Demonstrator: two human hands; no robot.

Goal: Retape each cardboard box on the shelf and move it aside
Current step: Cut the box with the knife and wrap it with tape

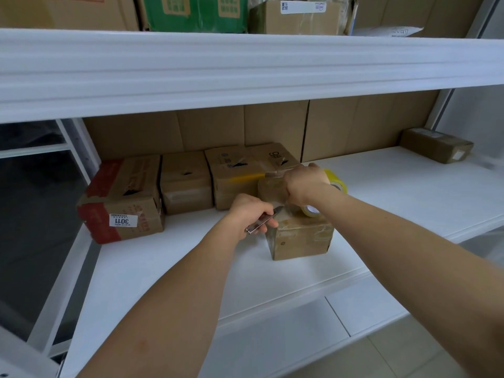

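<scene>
A small cardboard box [301,240] stands on the white shelf [191,263] in front of me. My left hand [252,215] grips a metal utility knife [263,221], its blade touching the clear tape at the box's top left edge. My right hand [306,184] is closed over the top of the box and holds a roll of clear tape [311,211], with tape stretched to the box. A yellow tape roll [336,181] lies just behind my right hand.
Three taped boxes stand in a row at the back left: a red-marked one [122,200], a plain one [185,186] and a wider one [245,167]. Another small box [436,148] sits at the far right. An upper shelf [245,69] overhangs.
</scene>
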